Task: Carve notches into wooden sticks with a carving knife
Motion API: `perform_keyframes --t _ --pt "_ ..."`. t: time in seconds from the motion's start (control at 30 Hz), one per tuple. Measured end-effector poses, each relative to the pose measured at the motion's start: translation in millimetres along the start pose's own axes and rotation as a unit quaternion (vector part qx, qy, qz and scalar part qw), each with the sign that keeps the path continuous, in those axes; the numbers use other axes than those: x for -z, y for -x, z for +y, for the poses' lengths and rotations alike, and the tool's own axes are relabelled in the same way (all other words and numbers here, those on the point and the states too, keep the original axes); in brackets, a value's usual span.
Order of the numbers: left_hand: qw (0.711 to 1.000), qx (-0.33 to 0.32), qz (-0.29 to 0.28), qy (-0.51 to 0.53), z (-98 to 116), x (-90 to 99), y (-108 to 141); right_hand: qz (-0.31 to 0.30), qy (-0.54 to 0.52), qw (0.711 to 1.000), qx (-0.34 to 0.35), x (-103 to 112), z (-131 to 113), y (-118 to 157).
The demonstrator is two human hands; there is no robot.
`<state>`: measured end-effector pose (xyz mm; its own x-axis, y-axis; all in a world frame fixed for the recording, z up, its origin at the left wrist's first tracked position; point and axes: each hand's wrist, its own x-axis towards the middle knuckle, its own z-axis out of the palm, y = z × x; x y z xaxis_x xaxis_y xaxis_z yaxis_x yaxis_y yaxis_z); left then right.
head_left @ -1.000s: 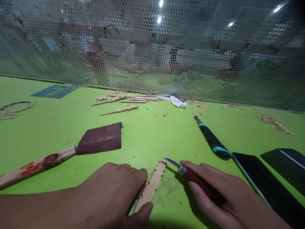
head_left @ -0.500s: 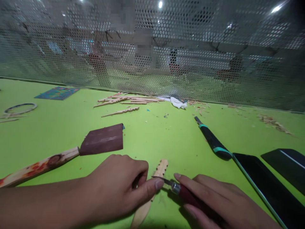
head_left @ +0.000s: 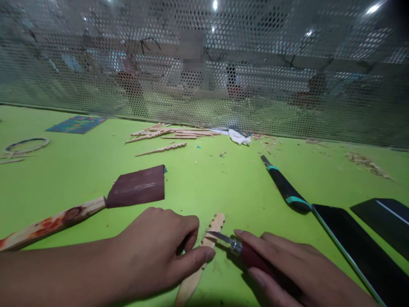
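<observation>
My left hand [head_left: 162, 247] is closed on a flat, pale wooden stick [head_left: 191, 283] with notched edges, its thumb lying across the wood and its other fingers curled out of sight. Wrapped around the dark red handle of a small carving knife [head_left: 254, 257] is my right hand [head_left: 294, 268]. The knife's short pointed blade lies over the stick's notched upper part, just above my left thumb. Whether the blade touches the wood I cannot tell.
Brown sandpaper [head_left: 137, 187] lies beside a stained wooden piece [head_left: 60, 219] on the left. A black-handled tool [head_left: 286, 187] and a black phone-like slab [head_left: 358, 251] lie at right. Carved sticks [head_left: 172, 133] and shavings [head_left: 367, 164] sit near the perforated screen [head_left: 204, 89].
The knife blade has lifted slightly and turned, showing more of its flat side. My left thumb has slid a little down and away from the blade.
</observation>
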<state>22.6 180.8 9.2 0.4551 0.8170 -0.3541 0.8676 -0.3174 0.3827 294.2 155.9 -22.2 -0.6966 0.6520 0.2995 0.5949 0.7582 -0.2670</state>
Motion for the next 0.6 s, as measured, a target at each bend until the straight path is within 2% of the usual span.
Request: perform_keyframes --t 0.3,0.5,0.6 --pt "1.0 -0.014 -0.003 -0.006 -0.7 -1.0 3.5 -0.001 -0.018 1.0 -0.005 0.4 1.2 -3.2" --pt "0.999 0.031 -0.024 0.0 9.8 5.1 6.6 -0.013 -0.059 0.998 -0.031 2.3 -0.4 -3.6" --pt "0.999 0.049 -0.008 -0.019 18.9 5.6 8.7 -0.039 -0.112 0.99 -0.07 -0.5 1.9 -2.1"
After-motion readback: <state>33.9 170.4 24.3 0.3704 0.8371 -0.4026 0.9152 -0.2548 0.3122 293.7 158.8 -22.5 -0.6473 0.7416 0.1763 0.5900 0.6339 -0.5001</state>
